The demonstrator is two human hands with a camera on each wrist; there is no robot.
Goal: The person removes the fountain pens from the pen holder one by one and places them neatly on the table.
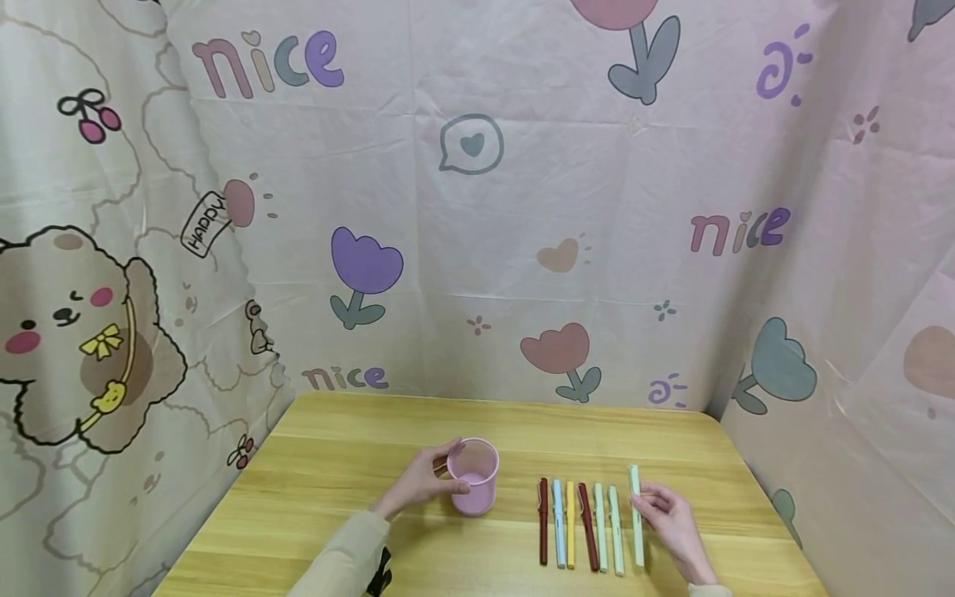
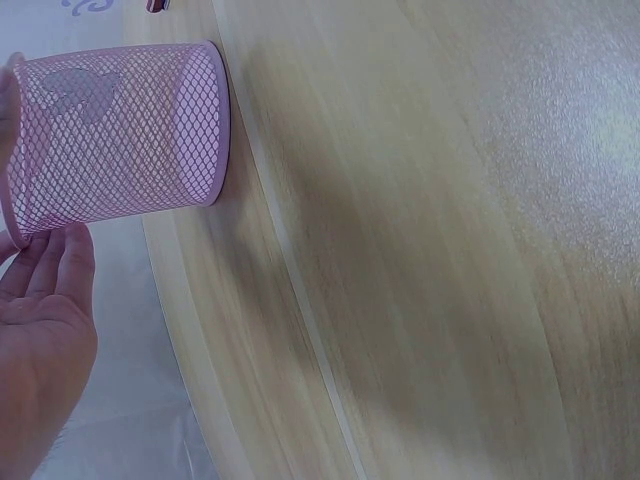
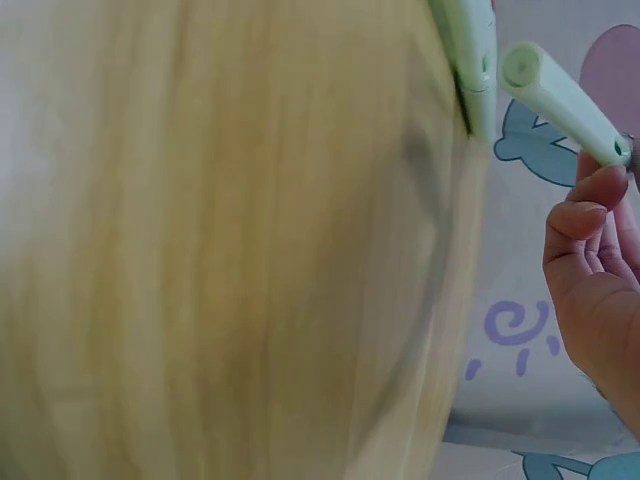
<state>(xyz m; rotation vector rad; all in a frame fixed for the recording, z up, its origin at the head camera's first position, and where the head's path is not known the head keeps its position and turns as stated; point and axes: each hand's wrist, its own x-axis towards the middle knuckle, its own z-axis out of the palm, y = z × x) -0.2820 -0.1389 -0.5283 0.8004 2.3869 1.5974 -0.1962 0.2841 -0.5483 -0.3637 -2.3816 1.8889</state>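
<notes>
My left hand [image 1: 419, 482] grips a pink mesh pen holder [image 1: 475, 500] near its rim, thumb on the near side and fingers at the back. In the left wrist view the mesh wall [image 2: 120, 140] is seen from the side, close to the wooden tabletop. The inside looks bare in the head view. Between thumb and fingers, my right hand [image 1: 675, 521] pinches a light green pen [image 1: 637, 522], the rightmost of the pens. The right wrist view shows this pen's round end [image 3: 522, 66] raised off the table, apart from another green pen [image 3: 472, 50].
Left of the held pen lies a row of pens: a dark red pen [image 1: 543, 522], a blue pen [image 1: 559, 524], a yellow pen [image 1: 570, 526], another dark red pen [image 1: 588, 528] and two green ones. A printed curtain [image 1: 477, 215] hangs behind the wooden table [image 1: 358, 431].
</notes>
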